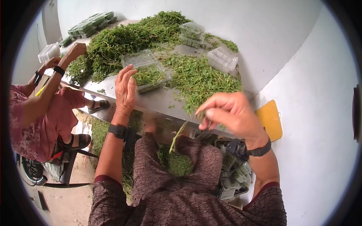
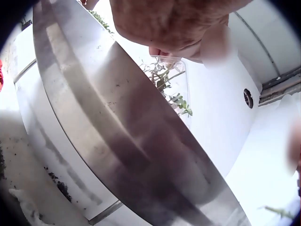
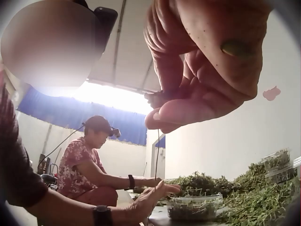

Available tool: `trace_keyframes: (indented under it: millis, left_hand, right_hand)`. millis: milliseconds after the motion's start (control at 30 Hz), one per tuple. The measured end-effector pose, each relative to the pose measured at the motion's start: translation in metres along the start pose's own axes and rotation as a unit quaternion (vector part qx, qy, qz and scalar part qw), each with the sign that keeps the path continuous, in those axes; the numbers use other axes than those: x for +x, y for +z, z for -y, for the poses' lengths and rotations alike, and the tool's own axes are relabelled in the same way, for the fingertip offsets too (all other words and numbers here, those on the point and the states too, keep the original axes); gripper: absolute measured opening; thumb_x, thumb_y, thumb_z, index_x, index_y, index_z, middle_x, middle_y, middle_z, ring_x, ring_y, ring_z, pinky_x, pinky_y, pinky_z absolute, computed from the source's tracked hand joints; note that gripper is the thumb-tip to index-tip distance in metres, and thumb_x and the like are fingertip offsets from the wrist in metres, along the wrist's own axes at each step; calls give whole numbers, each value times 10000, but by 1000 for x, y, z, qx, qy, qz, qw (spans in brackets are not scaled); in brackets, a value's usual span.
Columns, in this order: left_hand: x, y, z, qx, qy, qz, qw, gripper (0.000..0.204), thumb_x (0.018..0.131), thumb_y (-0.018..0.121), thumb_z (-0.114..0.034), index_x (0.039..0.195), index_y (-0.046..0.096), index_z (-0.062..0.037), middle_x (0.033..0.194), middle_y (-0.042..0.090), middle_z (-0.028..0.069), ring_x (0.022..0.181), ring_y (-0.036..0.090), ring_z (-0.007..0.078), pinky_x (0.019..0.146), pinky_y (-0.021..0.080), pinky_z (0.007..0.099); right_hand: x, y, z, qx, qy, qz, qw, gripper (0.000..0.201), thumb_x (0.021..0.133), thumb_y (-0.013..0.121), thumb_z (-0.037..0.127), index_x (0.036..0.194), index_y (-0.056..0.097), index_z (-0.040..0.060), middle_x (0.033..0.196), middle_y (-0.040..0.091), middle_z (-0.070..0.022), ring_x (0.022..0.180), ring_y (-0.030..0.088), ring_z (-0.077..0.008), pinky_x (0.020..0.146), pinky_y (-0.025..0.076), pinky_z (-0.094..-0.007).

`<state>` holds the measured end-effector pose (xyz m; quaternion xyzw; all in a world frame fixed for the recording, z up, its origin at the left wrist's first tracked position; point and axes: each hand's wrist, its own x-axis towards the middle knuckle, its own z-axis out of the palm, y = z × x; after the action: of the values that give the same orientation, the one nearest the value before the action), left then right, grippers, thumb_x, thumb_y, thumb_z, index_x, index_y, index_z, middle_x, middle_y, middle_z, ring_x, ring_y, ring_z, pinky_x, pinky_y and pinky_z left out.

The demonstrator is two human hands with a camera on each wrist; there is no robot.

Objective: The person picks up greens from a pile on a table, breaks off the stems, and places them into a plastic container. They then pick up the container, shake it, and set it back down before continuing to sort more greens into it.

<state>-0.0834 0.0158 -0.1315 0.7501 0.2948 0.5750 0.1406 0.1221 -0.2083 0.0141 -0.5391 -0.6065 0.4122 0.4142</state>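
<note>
We note the left hand (image 1: 125, 88) flat-fingered against the open herb tray (image 1: 148, 75) at the table (image 1: 113, 88) edge (apparently steadying it), while the right hand (image 1: 230, 113) pinches a sprig (image 1: 178, 135) lifted clear above the lap.

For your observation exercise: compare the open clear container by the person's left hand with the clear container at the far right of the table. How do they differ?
The open container holds green herbs and sits beside the left hand; the right-side container looks empty and sits away from both hands. The first has its lid folded back; the other's lid state is unclear. Both are clear plastic, resting on the steel table.
</note>
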Motion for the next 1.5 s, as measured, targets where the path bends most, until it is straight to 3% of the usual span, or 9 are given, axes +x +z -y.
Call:
trace_keyframes:
  millis: [167,300,700,800,867,900,1100,1267,1500]
  left_hand:
    - [-4,6,15,-11,-21,-11,1000,296,917,453,-209,1107,582,-21,1265,516,165,1185,469,333,1004,371,409]
    - [-4,5,14,-35,-39,-13,999,295,905,491,-208,1109,579,-13,1279,505,174,1197,464,341,1013,364,418]
    - [-5,-1,15,-52,-45,0,998,298,841,549,-171,1079,592,3,1279,513,176,1187,492,330,992,391,405]
    - [-6,-1,18,-80,-52,18,995,287,872,495,-110,1122,571,9,1320,470,129,1216,478,244,1005,400,358]
    - [-5,0,17,-134,-62,-11,989,279,833,531,-115,1075,587,14,1276,509,153,1164,523,277,966,443,364]
    - [-5,0,18,-133,-61,-11,989,279,833,531,-115,1075,587,14,1276,509,153,1164,523,277,966,443,364]
    - [-4,-2,18,-114,-63,-18,991,261,850,523,-92,1077,581,23,1271,501,150,1149,536,271,965,450,358]
    - [-3,-1,20,-78,-91,-20,993,247,907,509,-148,1075,582,17,1230,533,157,1118,545,281,933,446,349]
    - [-5,2,27,-66,-87,-14,994,254,945,483,-197,1070,586,-2,1184,571,121,1111,527,238,966,390,330]
  right_hand:
    - [5,-2,-28,-205,-63,44,976,147,854,606,128,838,650,-12,715,643,-104,603,607,-170,562,474,-326]
    - [21,-41,-40,-408,-84,-145,897,154,821,616,116,897,661,-10,762,652,-156,660,629,-274,617,497,-356]
    - [90,-104,-99,-559,161,-179,794,491,778,685,256,1138,597,-66,1068,642,-239,1002,626,-339,876,483,-387]
    - [99,-111,-117,-569,195,-172,780,435,755,696,236,1095,635,-27,1023,657,-225,972,635,-340,856,489,-407]
    - [99,-114,-128,-573,99,-197,789,151,693,626,129,660,587,-13,725,618,-228,715,618,-376,689,493,-437]
    - [100,-116,-131,-573,98,-197,790,151,693,626,129,660,587,-13,725,618,-228,715,618,-376,689,493,-437]
    - [88,-113,-121,-540,66,-235,806,68,659,572,74,643,598,13,557,528,-184,542,547,-353,558,456,-421]
    - [62,-96,-99,-192,50,-304,932,82,799,572,58,750,614,7,604,565,-28,537,548,-73,448,399,-244]
    - [14,-87,-90,37,30,-343,938,82,850,563,47,853,624,-8,687,605,-26,570,576,-75,475,406,-188]
